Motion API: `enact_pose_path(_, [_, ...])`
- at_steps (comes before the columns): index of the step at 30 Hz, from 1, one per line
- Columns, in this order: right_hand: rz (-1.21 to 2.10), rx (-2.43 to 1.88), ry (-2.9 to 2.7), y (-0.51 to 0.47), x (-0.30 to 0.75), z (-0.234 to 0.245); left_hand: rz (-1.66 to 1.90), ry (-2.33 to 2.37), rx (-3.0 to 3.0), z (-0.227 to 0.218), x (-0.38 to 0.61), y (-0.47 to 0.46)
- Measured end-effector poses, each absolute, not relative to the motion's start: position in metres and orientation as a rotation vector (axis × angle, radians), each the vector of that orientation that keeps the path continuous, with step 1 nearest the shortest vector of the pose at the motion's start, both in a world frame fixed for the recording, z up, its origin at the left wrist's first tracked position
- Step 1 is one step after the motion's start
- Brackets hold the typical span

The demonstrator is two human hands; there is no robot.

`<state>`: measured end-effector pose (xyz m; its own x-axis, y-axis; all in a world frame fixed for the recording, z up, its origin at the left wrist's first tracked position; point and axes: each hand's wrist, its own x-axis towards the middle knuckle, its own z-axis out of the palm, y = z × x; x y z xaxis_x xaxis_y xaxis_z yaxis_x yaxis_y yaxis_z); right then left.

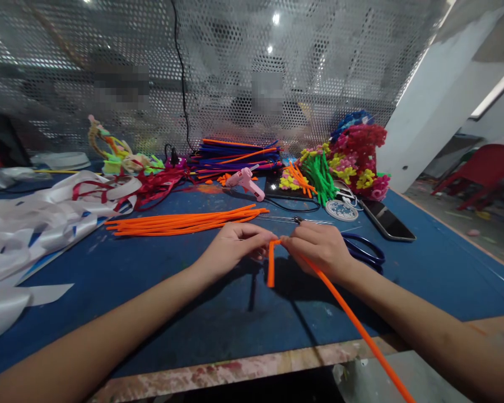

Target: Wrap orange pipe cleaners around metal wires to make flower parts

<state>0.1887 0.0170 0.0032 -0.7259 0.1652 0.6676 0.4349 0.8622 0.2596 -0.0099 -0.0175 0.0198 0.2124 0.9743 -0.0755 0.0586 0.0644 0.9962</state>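
Between my two hands is an orange pipe cleaner (357,324), bent near one end. My left hand (243,242) pinches it at the bend, and a short end hangs straight down from there. A thin pale line, perhaps a wire, shows across my left fingers. My right hand (317,249) is closed on the pipe cleaner just right of the bend. Its long part slants from under my right hand to the lower right, past the table's front edge. Just beyond my left hand lies a bundle of orange pipe cleaners (185,221). Dark-handled scissors (365,252) rest beside my right hand, partly hidden by it.
A pink glue gun (247,183) lies behind my hands. Farther back are a pile of blue and orange pipe cleaners (235,157), green stems (320,179) and fuzzy flowers (361,151). White ribbon (33,224) covers the left side; a phone (388,219) lies right.
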Motion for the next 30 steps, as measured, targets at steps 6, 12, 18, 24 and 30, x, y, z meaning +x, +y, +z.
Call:
enact_pose_path(6, [-0.571, -0.394, -2.342, 0.014, 0.187, 0.005, 0.908, 1.177, 1.286, 0.019, -0.006, -0.021])
enact_pose_path(12, [-0.307, -0.465, -2.352, 0.016, 0.186, 0.006, 0.937, 1.175, 1.88, 0.018, -0.016, -0.019])
enact_pose_path(18, [0.34, -0.482, -2.301, 0.017, 0.185, 0.013, 0.954, 0.86, 2.885, 0.026, -0.039, -0.013])
enact_pose_path(24, [0.1, -0.497, -2.334, 0.016, 0.184, 0.009, 1.05, 1.164, 2.738, 0.019, -0.031, -0.019])
enact_pose_path(30, [-0.421, -0.508, -2.303, 0.016, 0.186, 0.005, 1.064, 1.238, 1.876, 0.016, -0.016, -0.023])
